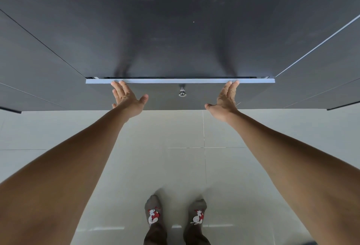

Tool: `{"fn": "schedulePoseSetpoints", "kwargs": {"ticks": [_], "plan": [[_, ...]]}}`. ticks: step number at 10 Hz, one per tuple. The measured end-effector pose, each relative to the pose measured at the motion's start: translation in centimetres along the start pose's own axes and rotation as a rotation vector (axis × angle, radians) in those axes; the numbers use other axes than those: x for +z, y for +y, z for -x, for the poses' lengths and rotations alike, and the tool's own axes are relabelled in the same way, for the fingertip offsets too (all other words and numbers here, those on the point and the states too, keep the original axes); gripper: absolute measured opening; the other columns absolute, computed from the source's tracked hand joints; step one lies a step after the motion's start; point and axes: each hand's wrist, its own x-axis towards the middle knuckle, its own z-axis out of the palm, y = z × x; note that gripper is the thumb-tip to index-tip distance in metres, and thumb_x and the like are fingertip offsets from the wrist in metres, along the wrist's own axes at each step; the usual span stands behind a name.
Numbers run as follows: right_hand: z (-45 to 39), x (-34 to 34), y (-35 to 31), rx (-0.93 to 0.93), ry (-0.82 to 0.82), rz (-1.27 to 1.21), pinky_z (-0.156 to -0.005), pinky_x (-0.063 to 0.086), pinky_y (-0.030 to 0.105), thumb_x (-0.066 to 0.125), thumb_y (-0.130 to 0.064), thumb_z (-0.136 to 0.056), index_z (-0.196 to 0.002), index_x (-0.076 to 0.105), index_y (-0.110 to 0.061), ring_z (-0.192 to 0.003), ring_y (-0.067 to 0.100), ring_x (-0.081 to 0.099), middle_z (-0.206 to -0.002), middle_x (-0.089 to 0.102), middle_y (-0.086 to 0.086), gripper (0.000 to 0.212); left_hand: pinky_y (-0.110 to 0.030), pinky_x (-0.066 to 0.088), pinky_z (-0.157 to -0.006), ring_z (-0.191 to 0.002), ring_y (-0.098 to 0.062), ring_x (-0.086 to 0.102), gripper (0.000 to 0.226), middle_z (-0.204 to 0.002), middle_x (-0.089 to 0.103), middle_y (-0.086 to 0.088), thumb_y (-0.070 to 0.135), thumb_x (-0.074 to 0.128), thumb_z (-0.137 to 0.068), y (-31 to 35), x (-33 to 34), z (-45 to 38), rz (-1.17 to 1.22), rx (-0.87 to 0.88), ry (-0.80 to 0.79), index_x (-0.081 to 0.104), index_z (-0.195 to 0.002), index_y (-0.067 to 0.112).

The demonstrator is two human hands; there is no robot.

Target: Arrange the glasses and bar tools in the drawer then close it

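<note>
The dark drawer front (167, 98) sits almost flush under the dark countertop (175, 30), with only a thin gap showing along its pale top edge (155, 81). A round metal knob (182, 92) is at its centre. My left hand (127, 99) lies flat against the front, left of the knob, fingers spread and tips at the top edge. My right hand (226, 101) presses flat on the front, right of the knob, in the same way. Neither hand holds anything. The glasses and bar tools are hidden from view.
Dark cabinet fronts (39, 81) flank the drawer on the left, and more dark fronts (315, 81) stand on the right. Pale tiled floor (175, 157) lies below. My socked feet (175, 217) stand about an arm's length back from the cabinet.
</note>
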Motion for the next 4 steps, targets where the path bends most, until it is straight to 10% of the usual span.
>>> {"fn": "schedulePoseSetpoints", "kwargs": {"ticks": [4], "plan": [[0.2, -3.0, -0.7, 0.084, -0.108, 0.064, -0.121, 0.010, 0.045, 0.061, -0.030, -0.088, -0.147, -0.019, -0.014, -0.147, 0.023, -0.019, -0.154, -0.035, 0.004, 0.101, -0.055, 0.011, -0.119, -0.149, -0.026, -0.013, 0.081, -0.160, -0.021, -0.001, 0.045, 0.041, -0.097, -0.2, -0.8, 1.2, -0.028, 0.091, 0.069, -0.010, -0.152, 0.015]]}}
